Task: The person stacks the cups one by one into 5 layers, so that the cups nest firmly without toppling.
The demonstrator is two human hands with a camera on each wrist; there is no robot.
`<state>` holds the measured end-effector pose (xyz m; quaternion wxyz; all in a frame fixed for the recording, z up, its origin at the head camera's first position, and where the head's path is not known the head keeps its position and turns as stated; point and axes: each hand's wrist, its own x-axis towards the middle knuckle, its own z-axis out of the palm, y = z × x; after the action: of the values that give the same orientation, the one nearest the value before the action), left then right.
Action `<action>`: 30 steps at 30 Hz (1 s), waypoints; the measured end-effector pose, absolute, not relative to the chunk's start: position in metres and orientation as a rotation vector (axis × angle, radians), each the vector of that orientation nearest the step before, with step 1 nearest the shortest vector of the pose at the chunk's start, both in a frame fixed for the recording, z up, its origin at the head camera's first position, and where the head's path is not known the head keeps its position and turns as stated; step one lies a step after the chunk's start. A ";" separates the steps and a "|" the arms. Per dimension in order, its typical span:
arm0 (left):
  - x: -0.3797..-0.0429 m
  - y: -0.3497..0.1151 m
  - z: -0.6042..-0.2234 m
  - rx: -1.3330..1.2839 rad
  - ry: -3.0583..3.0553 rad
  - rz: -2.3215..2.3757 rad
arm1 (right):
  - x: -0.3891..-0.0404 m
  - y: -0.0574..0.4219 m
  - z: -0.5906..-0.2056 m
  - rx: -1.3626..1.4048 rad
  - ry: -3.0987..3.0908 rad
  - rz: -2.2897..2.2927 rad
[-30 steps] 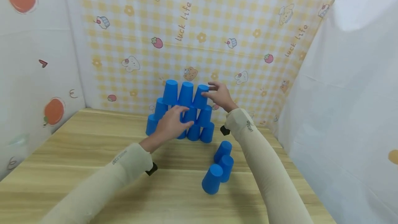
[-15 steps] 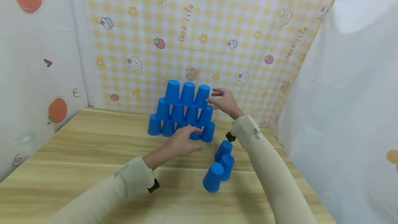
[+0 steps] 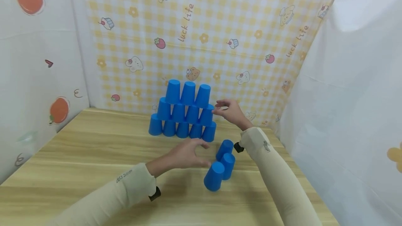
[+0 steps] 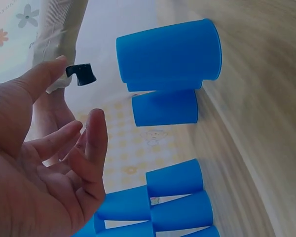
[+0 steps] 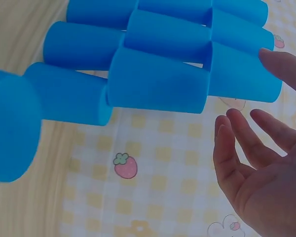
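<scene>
In the head view, blue cups stand upside down in a stepped wall of three rows. The top row has three, including its right-hand cup [image 3: 203,96]; several cups make up the middle row [image 3: 178,113] and bottom row [image 3: 182,130]. My right hand [image 3: 231,112] is just right of the wall, beside the end cup [image 3: 206,115] of the middle row, with relaxed fingers and nothing in them. Three more upside-down cups, the front one [image 3: 213,177] among them, stand on the table. My left hand [image 3: 187,154] hovers left of these, thumb and fingers spread, holding nothing.
The wood-patterned table [image 3: 103,149] ends at a yellow checked cloth [image 3: 138,27] hung close behind the wall of cups. White sheets [image 3: 345,107] close off both sides. Black bands [image 3: 239,147] show at the wrists.
My right hand has come away from the top right cup, moving down and right. My left hand has moved from in front of the wall down toward the three loose cups. The cups stayed put.
</scene>
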<state>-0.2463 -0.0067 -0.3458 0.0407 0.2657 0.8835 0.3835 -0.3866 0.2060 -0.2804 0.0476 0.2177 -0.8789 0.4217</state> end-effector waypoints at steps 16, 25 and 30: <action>-0.244 0.010 -0.367 0.891 2.683 1.036 | -0.358 0.246 -0.312 0.687 -2.867 1.188; -0.246 0.020 -0.371 0.933 2.673 0.990 | -0.352 0.273 -0.337 0.665 -3.009 1.207; -0.245 0.025 -0.374 0.880 2.696 0.982 | -0.352 0.282 -0.350 0.678 -3.032 1.296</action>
<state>-0.2454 0.0248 -0.3738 0.0704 0.2925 0.8961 0.3263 -0.3520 0.2822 -0.3497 -0.1123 0.2001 -0.8950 0.3825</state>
